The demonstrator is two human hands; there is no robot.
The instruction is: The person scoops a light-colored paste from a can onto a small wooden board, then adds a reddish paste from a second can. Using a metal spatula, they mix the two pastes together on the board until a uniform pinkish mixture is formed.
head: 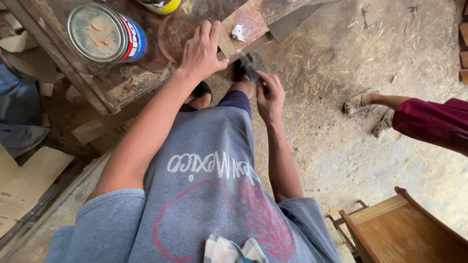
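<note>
both hands work one reddish wooden board (243, 27), left hand (202, 51) pressed flat and spread just beside it, right hand (269, 95) pinching a dark sanding scrap (248, 65) at its edge, which might slip; the closed dusty tin can (105, 33) left of them hides its contents

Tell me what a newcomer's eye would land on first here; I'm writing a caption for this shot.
Most striking is the left hand pressed flat on a worn wooden board at the edge of a stained workbench, while the right hand holds a small dark tool against it. A large dusty tin can stands upper left.
</note>
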